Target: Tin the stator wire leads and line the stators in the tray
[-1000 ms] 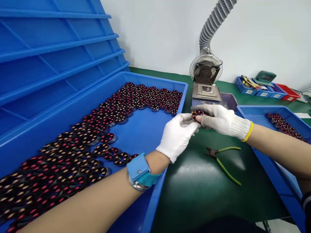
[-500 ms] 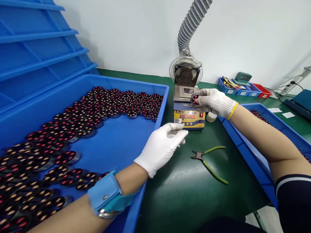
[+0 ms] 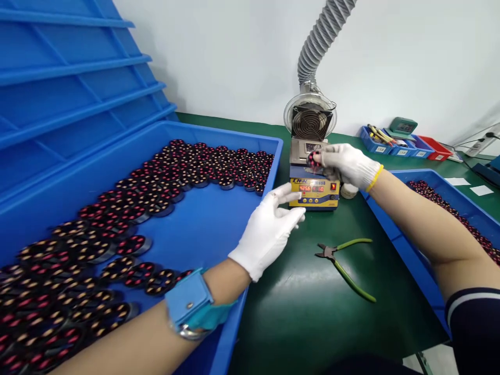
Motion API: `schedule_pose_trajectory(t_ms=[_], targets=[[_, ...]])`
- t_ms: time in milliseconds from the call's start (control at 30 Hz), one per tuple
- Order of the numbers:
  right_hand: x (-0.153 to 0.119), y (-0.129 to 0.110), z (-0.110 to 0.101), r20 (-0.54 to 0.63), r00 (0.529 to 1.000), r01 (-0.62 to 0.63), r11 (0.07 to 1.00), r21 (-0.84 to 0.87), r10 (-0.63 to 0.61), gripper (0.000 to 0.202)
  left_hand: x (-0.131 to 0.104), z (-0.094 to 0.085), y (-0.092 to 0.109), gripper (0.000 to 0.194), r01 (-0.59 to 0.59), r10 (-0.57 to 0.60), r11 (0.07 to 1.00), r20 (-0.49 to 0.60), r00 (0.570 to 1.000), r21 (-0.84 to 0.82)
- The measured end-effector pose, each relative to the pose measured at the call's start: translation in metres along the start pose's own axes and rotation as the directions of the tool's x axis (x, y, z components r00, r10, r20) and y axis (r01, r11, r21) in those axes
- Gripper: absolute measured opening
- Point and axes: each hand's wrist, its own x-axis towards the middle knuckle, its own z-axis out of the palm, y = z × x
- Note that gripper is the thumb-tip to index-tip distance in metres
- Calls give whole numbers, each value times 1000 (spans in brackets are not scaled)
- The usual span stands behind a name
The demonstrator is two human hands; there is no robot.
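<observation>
My right hand, in a white glove with a yellow cuff edge, pinches a small black ring-shaped coil with pink segments. It holds the coil just above the front of a yellow-and-blue solder pot with a lit red display. My left hand, also gloved, hovers in front of the pot's left side, fingers apart and nothing in them. A blue band circles the left wrist. On the table lie green-handled cutters, jaws apart. Many similar ring coils with copper and pink segments sit in the large blue tray.
Behind the pot stand a fan and a grey exhaust hose. A second blue tray of coils is at right. Small blue bins, a red bin and a green clock stand behind. Blue trays lean at left.
The view has shifted slightly left, so things sit farther right. My left hand's fingers have spread and lifted. My right hand keeps the coil, now a little lower against the pot.
</observation>
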Motion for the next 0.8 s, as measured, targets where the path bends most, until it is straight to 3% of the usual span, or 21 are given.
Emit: schedule_pose_trajectory(t_ms=[100, 167, 267, 367, 500, 633, 700, 800], targets=[[-36, 6, 21, 258, 966, 13, 999, 44, -24, 28, -2, -1, 0, 84, -76, 76, 997, 9, 997, 16], [-55, 8, 30, 322, 947, -4, 1000, 7, 2, 45, -4, -1, 1, 78, -108, 106, 994, 60, 993, 20], [-70, 10, 36, 252, 967, -28, 1000, -12, 30, 59, -7, 1, 1, 60, -131, 126, 990, 103, 987, 43], [-72, 17, 37, 207, 977, -43, 999, 6, 41, 61, -9, 3, 2, 57, -143, 136, 988, 114, 984, 57], [-73, 28, 36, 142, 990, -35, 996, 83, 22, 37, -10, 5, 2, 55, -104, 99, 989, 45, 994, 108], [-80, 35, 39, 166, 986, -33, 989, 146, 8, 36, -9, 4, 2, 25, -62, 75, 987, -84, 994, 146], [-81, 37, 43, 210, 977, -91, 961, 259, 36, 29, -9, 3, 3, 20, -50, 72, 985, -132, 989, 168], [-79, 38, 51, 192, 971, -214, 884, 416, 144, 17, -8, 2, 4, 28, -36, 59, 985, -129, 990, 170]])
